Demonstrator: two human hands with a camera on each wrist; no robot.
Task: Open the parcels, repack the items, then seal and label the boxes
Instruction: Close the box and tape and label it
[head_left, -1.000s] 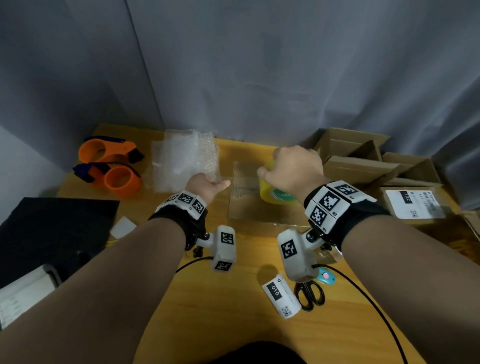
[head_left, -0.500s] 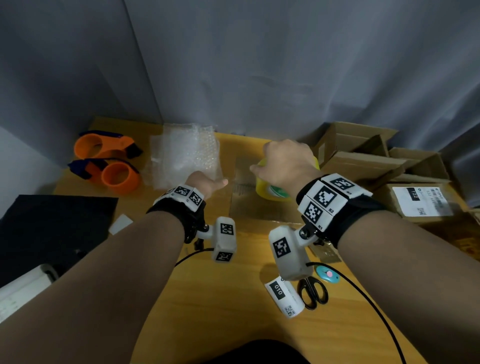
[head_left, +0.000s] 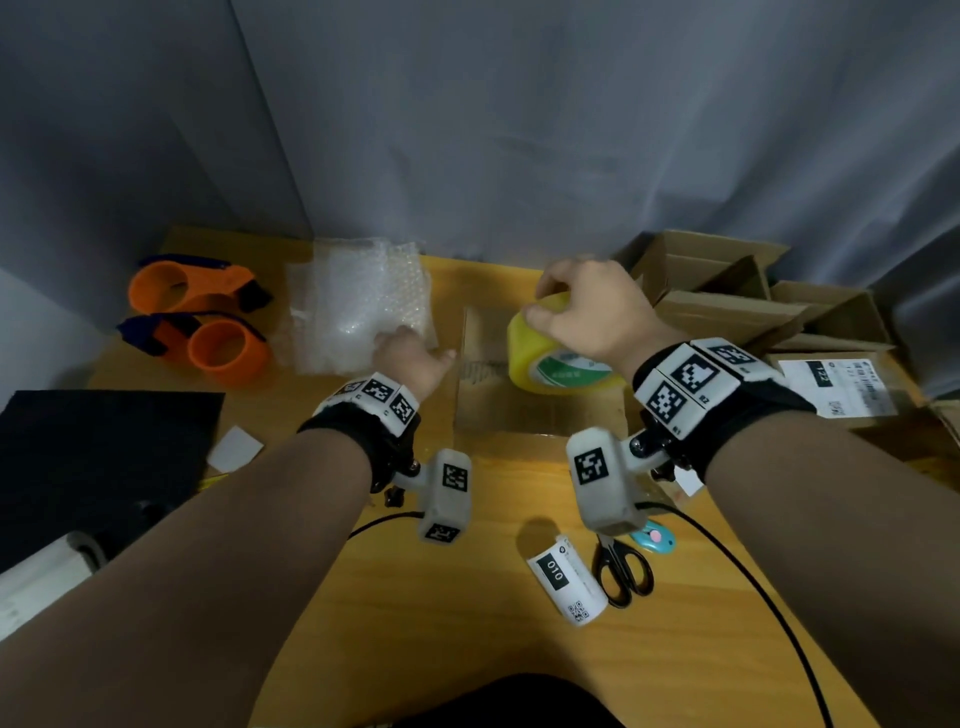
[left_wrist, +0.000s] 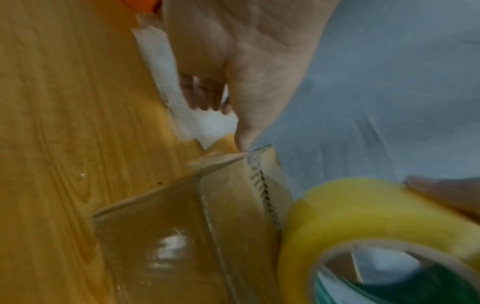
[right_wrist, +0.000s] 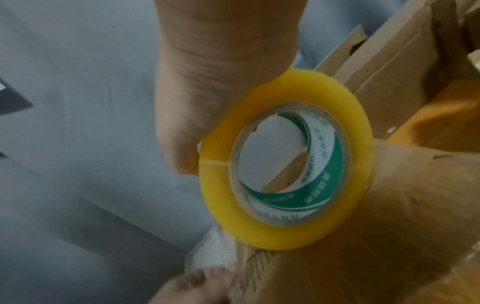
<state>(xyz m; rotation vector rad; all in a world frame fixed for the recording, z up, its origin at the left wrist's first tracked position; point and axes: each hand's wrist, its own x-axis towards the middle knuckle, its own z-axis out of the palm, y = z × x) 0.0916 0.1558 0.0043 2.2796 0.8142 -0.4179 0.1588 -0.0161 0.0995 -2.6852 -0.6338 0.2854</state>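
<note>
A shut cardboard box (head_left: 524, 410) covered in clear tape lies flat at the middle of the table. My right hand (head_left: 587, 306) grips a yellow tape roll (head_left: 540, 348) from above, and the roll stands on edge on the box top. The right wrist view shows the roll (right_wrist: 285, 232) with its green and white core, my right hand (right_wrist: 207, 82) curled over its rim. My left hand (head_left: 415, 358) stays at the box's left side, its thumb stretched out toward the edge. In the left wrist view the thumb tip (left_wrist: 242, 142) touches the box (left_wrist: 182, 236) at its far corner.
Bubble wrap (head_left: 358, 306) lies left of the box, with two orange tape dispensers (head_left: 223, 348) further left. Open cardboard boxes (head_left: 717, 291) and a labelled parcel (head_left: 841, 384) crowd the right. Scissors (head_left: 621, 566) and a label roll (head_left: 566, 582) lie near me. A black mat (head_left: 93, 457) covers the left front.
My right hand has carried the tape roll a little further back along the box top. My left hand has stayed at the box's left edge.
</note>
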